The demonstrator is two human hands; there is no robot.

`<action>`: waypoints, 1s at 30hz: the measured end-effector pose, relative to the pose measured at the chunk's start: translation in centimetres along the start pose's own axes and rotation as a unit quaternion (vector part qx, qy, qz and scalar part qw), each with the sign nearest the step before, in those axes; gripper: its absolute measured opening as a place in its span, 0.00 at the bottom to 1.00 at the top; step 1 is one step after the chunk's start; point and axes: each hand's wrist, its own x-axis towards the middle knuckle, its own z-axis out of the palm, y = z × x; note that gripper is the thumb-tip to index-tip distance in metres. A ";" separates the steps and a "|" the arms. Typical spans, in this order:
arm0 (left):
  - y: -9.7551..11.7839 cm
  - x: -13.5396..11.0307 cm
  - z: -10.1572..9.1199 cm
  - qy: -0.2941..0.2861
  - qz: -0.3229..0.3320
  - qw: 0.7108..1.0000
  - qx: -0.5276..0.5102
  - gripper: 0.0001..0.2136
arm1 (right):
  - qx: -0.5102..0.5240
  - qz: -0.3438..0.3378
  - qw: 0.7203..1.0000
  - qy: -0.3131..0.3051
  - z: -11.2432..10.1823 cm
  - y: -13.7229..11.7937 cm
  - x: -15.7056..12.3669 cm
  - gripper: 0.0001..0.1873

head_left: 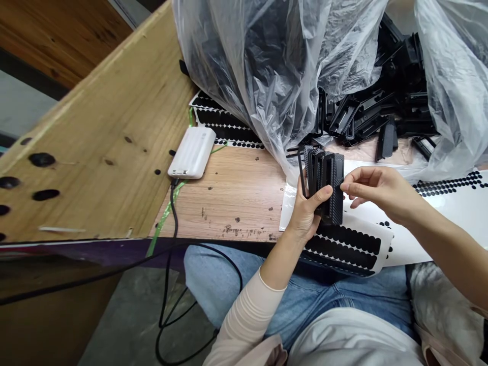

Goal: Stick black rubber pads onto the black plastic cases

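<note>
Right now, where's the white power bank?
In the head view, the white ribbed power bank lies left of the left hand on the wood-grain tabletop, just below a sheet of black round stickers, its black cable running down.

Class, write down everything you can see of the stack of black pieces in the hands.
The stack of black pieces is several flat, elongated parts with rounded corners, standing on end, side by side and slightly tilted. The front piece has a woven, carbon-fibre-like surface and looks like plastic; those behind show ridged edges. A thin black strip rises at the left side. The left hand grips it from below, thumb across the front, while fingertips of the right hand touch its right edge. It is held above a white sheet of black pads.
</note>
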 end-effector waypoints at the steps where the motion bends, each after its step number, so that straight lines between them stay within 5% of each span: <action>1: 0.0 0.0 0.0 0.000 0.000 1.000 0.000 0.32 | -0.015 -0.009 1.000 0.003 0.0 -0.1 -0.1 0.22; 11: 0.1 -0.1 0.2 -0.001 -0.001 1.000 -0.010 0.34 | -0.139 -0.147 0.976 0.078 0.4 0.6 -0.4 0.22; 14: 0.2 0.2 0.0 0.008 -0.033 0.999 -0.018 0.34 | -0.166 -0.176 0.964 0.113 0.4 2.2 0.0 0.13; 19: 0.8 0.7 -0.3 0.044 -0.093 0.992 -0.071 0.25 | -0.391 -0.236 0.887 0.072 1.5 7.1 0.1 0.08; 22: 1.3 0.7 -0.3 0.056 -0.111 0.987 -0.099 0.20 | -0.419 -0.302 0.853 0.074 2.3 9.2 -0.4 0.07; 26: 1.4 0.6 -0.4 0.041 -0.114 0.987 -0.104 0.21 | -0.290 -0.338 0.893 0.065 1.8 8.4 -1.0 0.05; 30: 0.7 0.3 -0.4 0.008 -0.083 0.996 -0.044 0.28 | -0.077 -0.215 0.968 0.099 -0.8 5.0 -0.7 0.03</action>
